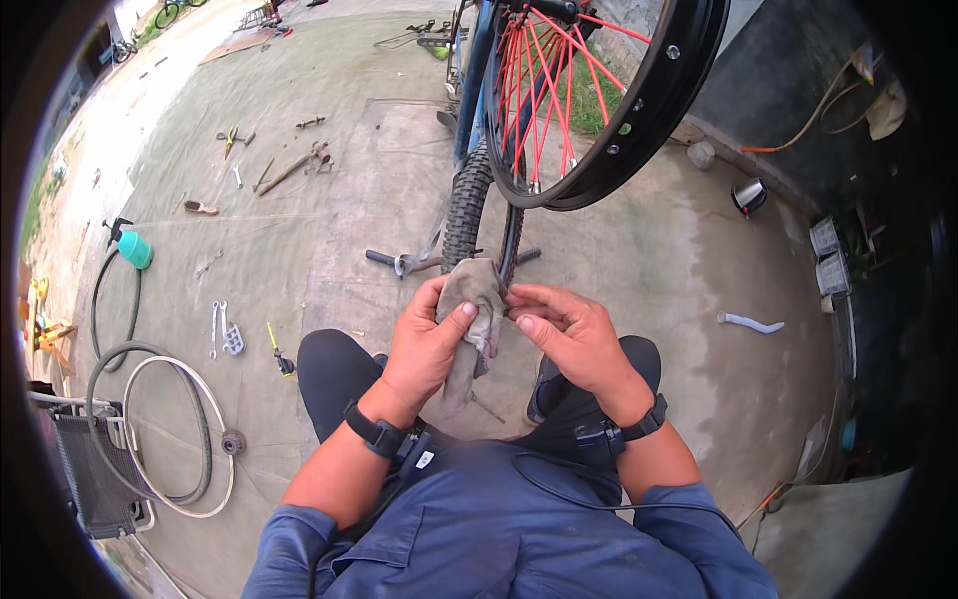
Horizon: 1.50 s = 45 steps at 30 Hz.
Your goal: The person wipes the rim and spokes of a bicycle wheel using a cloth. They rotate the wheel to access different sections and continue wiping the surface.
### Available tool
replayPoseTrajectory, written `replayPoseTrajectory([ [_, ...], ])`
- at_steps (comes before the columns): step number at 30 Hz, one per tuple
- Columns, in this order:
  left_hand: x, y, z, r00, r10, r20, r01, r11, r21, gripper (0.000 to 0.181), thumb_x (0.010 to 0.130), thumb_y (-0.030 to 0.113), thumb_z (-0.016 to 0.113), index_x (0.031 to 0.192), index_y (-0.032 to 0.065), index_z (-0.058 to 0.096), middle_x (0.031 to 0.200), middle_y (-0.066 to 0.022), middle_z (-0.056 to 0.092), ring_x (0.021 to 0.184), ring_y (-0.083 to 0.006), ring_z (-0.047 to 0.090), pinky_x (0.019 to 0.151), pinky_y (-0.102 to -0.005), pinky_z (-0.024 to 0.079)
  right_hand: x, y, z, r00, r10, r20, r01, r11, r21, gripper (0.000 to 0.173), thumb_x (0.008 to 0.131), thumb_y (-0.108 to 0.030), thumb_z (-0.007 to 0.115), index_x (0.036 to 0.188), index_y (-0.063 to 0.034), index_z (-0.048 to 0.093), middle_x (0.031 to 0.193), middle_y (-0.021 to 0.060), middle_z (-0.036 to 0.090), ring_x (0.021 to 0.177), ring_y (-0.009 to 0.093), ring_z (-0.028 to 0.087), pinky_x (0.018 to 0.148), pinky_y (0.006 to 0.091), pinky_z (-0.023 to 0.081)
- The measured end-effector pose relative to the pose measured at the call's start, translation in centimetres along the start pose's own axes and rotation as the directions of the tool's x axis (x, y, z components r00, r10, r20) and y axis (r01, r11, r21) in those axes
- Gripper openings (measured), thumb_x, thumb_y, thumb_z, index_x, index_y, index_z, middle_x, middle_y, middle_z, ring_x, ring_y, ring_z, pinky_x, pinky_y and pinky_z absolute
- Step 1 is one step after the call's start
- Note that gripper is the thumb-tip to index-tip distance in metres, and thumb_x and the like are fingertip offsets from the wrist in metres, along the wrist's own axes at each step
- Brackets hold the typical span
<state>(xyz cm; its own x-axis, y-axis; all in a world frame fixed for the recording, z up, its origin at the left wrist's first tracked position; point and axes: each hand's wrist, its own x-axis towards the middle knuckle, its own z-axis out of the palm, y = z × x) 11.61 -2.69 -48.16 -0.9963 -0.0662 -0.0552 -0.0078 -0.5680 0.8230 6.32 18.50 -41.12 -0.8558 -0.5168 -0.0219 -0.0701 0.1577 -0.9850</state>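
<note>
My left hand (430,337) grips a crumpled grey cloth rag (473,288), its thumb pressed on the folds while the lower end hangs down. Close against the rag's right edge is my right hand (565,326), fingers bent; whether it pinches anything there is hard to tell. Just beyond both hands is a blue-framed bicycle (470,71), with a handlebar grip (380,257) low by the ground. Its knobby tyre (465,206) is partly covered by the rag. A black wheel rim (636,142) with red spokes (550,97) looms above, with no tyre seen on it.
On the left lie combination wrenches (215,329), a hammer (284,174), yellow-handled pliers (229,142), a brush (200,208), a teal spray bottle (135,249), loose tyres (202,427) and a folding chair (93,464). A metal cup (748,196) and a white tube (751,323) are at right.
</note>
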Motion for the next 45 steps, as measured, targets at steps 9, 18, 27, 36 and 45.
replayPoseTrajectory([
  [9,7.4,3.3,-3.5,0.892,0.424,-0.158,-0.28,0.791,0.544,0.041,0.102,0.008,0.073,0.14,0.0072,0.057,0.124,-0.0097,0.068,0.095,-0.0179,0.073,0.077,-0.0321,0.062,5.1,-11.1,-2.4,0.649,-0.675,-0.35,0.699,0.711,-0.074,0.082,0.1,-0.034,0.08,0.161,0.0026,0.038,0.144,0.0128,0.059,0.131,0.023,0.06,0.109,0.0375,0.05],
  [18,18.3,7.7,1.0,0.885,0.434,0.167,-0.359,0.411,0.838,0.039,0.092,0.006,0.069,0.13,0.0041,0.074,0.121,-0.0196,0.067,0.116,-0.0343,0.064,0.101,-0.0411,0.052,8.3,-13.8,0.5,0.55,-0.761,-0.344,0.654,0.649,-0.388,0.085,0.103,-0.054,0.07,0.16,0.0002,0.038,0.133,0.0178,0.063,0.117,0.028,0.068,0.112,0.0496,0.049],
  [27,17.5,13.5,0.6,0.993,-0.082,0.088,0.005,0.756,0.654,0.034,0.087,0.001,0.059,0.118,0.0012,0.075,0.105,-0.0142,0.067,0.104,-0.0293,0.069,0.093,-0.0377,0.055,9.8,-15.2,2.3,0.518,-0.71,-0.477,0.621,0.696,-0.361,0.071,0.092,-0.004,0.059,0.157,0.0049,0.035,0.124,0.0174,0.056,0.106,0.024,0.07,0.1,0.0528,0.064],
  [36,20.4,8.2,1.2,0.811,0.468,0.351,-0.481,0.192,0.855,0.033,0.085,0.0,0.063,0.115,0.0041,0.079,0.107,-0.0197,0.066,0.103,-0.041,0.067,0.093,-0.0462,0.055,9.9,-13.8,3.3,0.492,-0.693,-0.527,0.616,0.705,-0.352,0.075,0.084,0.001,0.055,0.156,0.0048,0.034,0.126,0.0196,0.055,0.103,0.027,0.07,0.095,0.0547,0.066],
  [45,21.3,9.5,0.6,0.816,0.373,0.442,-0.547,0.254,0.797,0.034,0.085,-0.003,0.061,0.113,0.0034,0.078,0.111,-0.0178,0.068,0.106,-0.0376,0.068,0.098,-0.0425,0.055,9.8,-12.9,2.9,0.489,-0.714,-0.501,0.628,0.687,-0.367,0.076,0.081,0.001,0.055,0.155,0.0021,0.036,0.125,0.0183,0.055,0.103,0.028,0.07,0.095,0.0572,0.066],
])
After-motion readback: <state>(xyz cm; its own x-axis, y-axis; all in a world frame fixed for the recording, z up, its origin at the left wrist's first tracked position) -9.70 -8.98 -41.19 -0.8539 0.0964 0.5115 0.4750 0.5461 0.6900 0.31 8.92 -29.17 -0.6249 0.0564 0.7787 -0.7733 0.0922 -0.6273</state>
